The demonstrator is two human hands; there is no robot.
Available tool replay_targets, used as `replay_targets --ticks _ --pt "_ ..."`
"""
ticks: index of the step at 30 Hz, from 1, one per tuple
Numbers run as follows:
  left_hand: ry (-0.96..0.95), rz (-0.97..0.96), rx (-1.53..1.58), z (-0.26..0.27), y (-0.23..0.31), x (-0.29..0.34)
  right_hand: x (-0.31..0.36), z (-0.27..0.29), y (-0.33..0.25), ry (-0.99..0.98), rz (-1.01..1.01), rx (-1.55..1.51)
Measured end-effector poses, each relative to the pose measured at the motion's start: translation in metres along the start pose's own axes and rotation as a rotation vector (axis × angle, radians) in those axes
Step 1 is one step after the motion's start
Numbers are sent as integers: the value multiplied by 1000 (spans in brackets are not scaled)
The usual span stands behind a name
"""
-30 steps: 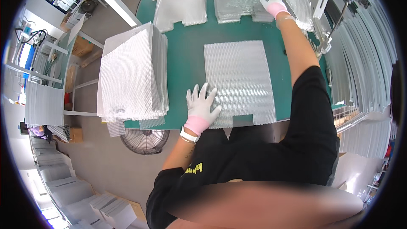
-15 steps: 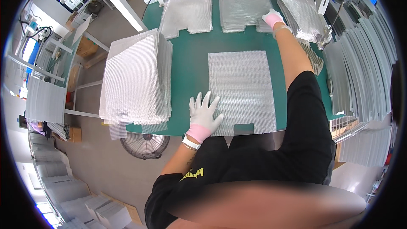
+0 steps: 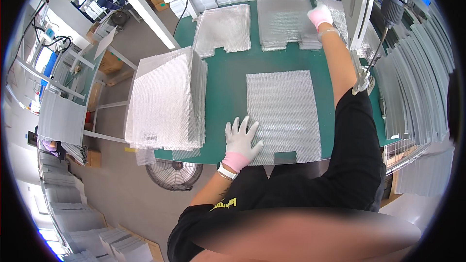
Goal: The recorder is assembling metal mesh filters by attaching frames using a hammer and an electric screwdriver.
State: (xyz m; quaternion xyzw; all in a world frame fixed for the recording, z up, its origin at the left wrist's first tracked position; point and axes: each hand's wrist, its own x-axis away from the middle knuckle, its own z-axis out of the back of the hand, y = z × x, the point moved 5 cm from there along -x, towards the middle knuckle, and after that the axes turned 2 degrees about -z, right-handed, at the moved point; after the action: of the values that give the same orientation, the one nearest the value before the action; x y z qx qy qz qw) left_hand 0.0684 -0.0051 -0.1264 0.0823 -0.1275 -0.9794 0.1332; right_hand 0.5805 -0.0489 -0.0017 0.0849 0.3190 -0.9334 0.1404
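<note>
While a tall stack of mesh sheets (image 3: 165, 99) sits far left on the green worktop (image 3: 225, 77), my left hand (image 3: 241, 140) presses spread fingers on a single mesh sheet (image 3: 284, 114); my right hand (image 3: 320, 15) reaches the far pile (image 3: 286, 22), its fingers' grip I cannot tell

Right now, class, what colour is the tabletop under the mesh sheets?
Green tabletop, seen best in the head view.

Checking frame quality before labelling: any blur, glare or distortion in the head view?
Head view: strong fisheye, the green table's edges bow and a black ring fills the corners; a smeared blurred band crosses the bottom, over the person's torso; lighting is bright and even, with a soft sheen on the mesh sheet; the left hand and right hand are sharp, no motion blur.
</note>
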Motion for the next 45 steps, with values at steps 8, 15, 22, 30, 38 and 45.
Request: replay_targets --ticks 8,15,22,30,38,45 --pt "10 -4 -12 -1 -2 0 -19 19 -32 -424 339 -929" --pt "4 25 -2 -3 -6 0 4 20 -16 -383 113 -1231" --pt "-3 21 -6 -8 -6 3 11 26 -16 -125 143 -1221" --pt "-21 56 36 -3 -5 -8 70 54 -3 -282 351 -1303" --pt "279 11 76 41 -6 9 320 110 50 -254 18 -1313" --pt "182 274 1303 47 4 34 423 95 94 -178 118 -918"
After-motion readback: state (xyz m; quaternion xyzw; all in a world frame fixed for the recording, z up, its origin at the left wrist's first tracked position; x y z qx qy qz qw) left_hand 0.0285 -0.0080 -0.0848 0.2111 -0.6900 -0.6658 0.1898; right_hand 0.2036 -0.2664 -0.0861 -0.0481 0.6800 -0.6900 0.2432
